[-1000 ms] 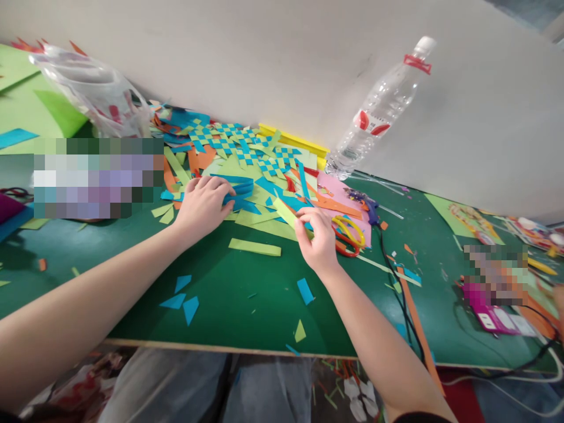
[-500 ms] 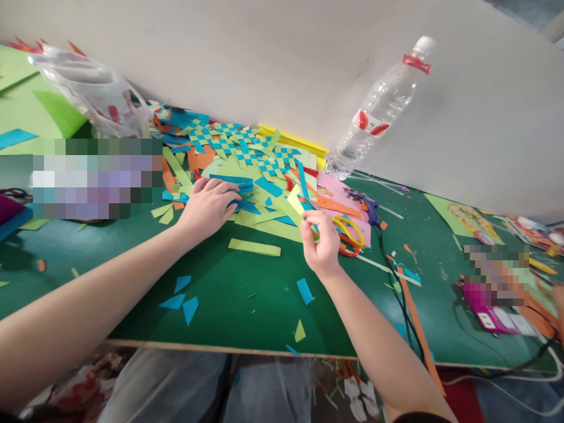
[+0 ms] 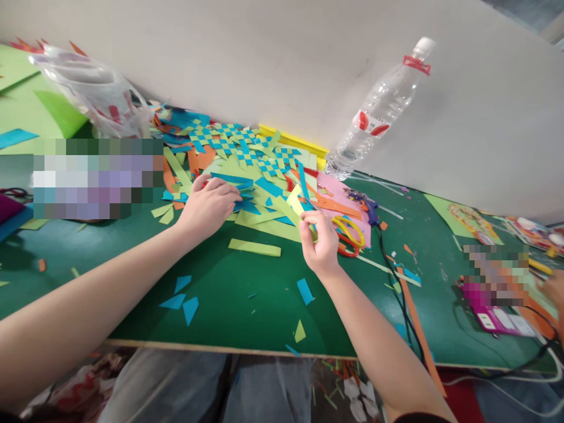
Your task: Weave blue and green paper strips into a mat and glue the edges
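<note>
My left hand rests on the pile with its fingers curled over several blue paper strips, whose ends stick out past the fingertips. The fingers of my right hand pinch together around a blue paper strip that points up and away, with green paper close against it; the exact grip is partly hidden. Behind both hands lie woven blue-and-green checkered pieces. A loose green strip lies on the table between my forearms. Beside my right hand are scissors with yellow and orange handles.
A clear bottle stands at the wall by a yellow strip-like holder. A purple glue gun trails a black cord over the green table. A plastic-bagged cup stands left. Another person's hand shows far right.
The fingers of my left hand have closed in slightly over the blue strips. My right hand has barely shifted. At the far right edge, another person's hand has come further into view.
</note>
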The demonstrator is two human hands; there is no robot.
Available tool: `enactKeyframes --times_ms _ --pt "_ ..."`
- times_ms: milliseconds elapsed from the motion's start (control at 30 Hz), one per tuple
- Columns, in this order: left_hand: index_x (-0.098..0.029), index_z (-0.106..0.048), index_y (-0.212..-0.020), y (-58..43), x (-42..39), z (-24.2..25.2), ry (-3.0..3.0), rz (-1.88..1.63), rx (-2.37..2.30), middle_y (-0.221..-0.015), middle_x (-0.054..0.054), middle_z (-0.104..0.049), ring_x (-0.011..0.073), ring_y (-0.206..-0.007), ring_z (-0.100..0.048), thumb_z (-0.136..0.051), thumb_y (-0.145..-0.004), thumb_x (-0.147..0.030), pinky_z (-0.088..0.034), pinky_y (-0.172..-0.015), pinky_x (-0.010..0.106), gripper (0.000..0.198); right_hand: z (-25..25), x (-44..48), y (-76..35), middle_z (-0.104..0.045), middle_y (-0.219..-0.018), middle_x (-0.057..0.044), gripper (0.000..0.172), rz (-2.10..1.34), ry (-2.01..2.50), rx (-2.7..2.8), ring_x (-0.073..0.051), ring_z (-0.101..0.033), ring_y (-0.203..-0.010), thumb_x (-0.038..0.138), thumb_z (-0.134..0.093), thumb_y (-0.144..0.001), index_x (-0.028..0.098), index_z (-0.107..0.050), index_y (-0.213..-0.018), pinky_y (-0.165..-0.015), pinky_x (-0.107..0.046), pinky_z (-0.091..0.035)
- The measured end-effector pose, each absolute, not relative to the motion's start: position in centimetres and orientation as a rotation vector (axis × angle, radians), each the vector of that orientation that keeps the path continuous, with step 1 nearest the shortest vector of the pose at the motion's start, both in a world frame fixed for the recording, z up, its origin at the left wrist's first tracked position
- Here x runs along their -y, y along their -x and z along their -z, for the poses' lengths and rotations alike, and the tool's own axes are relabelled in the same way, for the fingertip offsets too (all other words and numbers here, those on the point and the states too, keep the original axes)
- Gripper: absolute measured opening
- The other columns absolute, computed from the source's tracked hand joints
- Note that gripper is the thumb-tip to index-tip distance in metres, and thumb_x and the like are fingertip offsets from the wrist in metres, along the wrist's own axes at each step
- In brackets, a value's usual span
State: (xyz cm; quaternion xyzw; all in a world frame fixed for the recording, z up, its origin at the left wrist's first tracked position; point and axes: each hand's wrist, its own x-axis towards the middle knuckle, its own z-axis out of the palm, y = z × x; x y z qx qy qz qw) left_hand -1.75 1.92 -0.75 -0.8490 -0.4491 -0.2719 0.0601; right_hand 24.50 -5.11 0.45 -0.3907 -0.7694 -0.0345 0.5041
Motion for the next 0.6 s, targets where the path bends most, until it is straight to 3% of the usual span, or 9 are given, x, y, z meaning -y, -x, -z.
enactKeyframes --times_ms 233,467,600 --pt "-0.026 -0.071 -0.091 1.83 -2.07 1.0 2.507 0.78 1.396 -0.095 0.005 -0.072 0.0261 -0.101 -0.06 -0.041 -0.091 -0.022 -0.028 -0.11 0.053 0.03 -0.55 5.23 -24.42 -0.064 -0.086 -0.004 0.008 -0.076 0.849 1.932 -0.017 -0.061 -0.083 0.019 -0.048 -0.093 0.023 -0.051 -0.087 -0.077 -0.034 -0.049" --pt "-0.024 -0.068 -0.089 1.8 -2.07 0.95 2.454 0.734 1.42 -0.088 0.005 -0.073 0.0249 -0.095 -0.061 -0.041 -0.091 -0.021 -0.03 -0.108 0.051 0.027 -0.63 5.76 -24.27 -0.059 -0.069 0.002 0.019 -0.961 0.896 1.688 -0.014 -0.064 -0.064 0.036 -0.052 -0.094 0.022 -0.053 -0.08 -0.06 -0.028 -0.051" --pt "-0.024 -0.068 -0.094 1.74 -1.81 0.64 2.445 0.808 1.387 -0.093 0.005 -0.073 0.0243 -0.097 -0.06 -0.041 -0.094 -0.023 -0.031 -0.107 0.049 0.026 -0.51 5.14 -24.42 -0.056 -0.062 0.004 0.024 -1.119 0.818 1.453 -0.013 -0.06 -0.059 0.04 -0.054 -0.093 0.022 -0.05 -0.077 -0.06 -0.029 -0.052"
